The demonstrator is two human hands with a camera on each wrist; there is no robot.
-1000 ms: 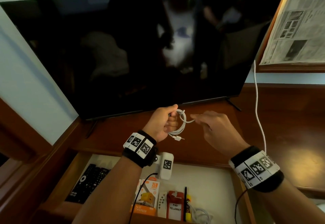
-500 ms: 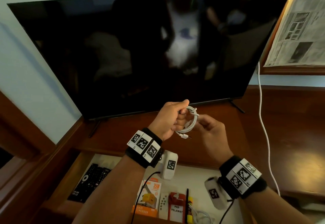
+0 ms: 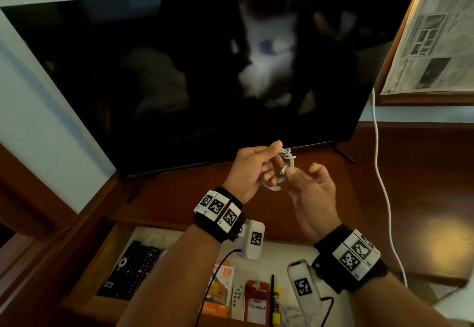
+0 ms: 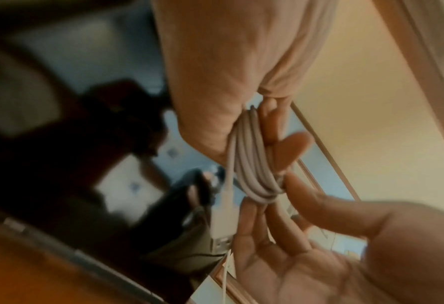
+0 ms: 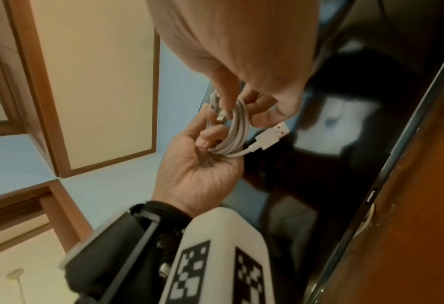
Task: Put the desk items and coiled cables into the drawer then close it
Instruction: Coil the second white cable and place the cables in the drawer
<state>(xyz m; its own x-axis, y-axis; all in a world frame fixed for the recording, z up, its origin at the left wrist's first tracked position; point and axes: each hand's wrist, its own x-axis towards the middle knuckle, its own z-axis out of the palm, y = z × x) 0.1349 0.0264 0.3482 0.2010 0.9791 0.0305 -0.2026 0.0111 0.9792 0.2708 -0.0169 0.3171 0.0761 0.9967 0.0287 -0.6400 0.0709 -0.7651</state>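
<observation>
The left hand holds a coiled white cable in the air above the wooden desk, just in front of the lower edge of the dark television. Its fingers curl through the coil and the thumb pinches the loops from above. In the head view the coil stands roughly on edge, its longer axis running from upper right, near the thumb, down to lower left, where a plug end sticks out below the fingers. In the right wrist view a flat white plug juts from the bottom of the coil toward the television.

The right hand meets the coil from the other side, palm turned up. Its thumb and forefinger pinch the cable near the small end, and the other fingers are loosely spread.

Below both wrists the drawer stands open. Inside it lie a black remote at the left, an orange box, a small white remote, a red tag, a black pen, and another white cable at the front. A white cord hangs down the wall and crosses the desk at the right.
</observation>
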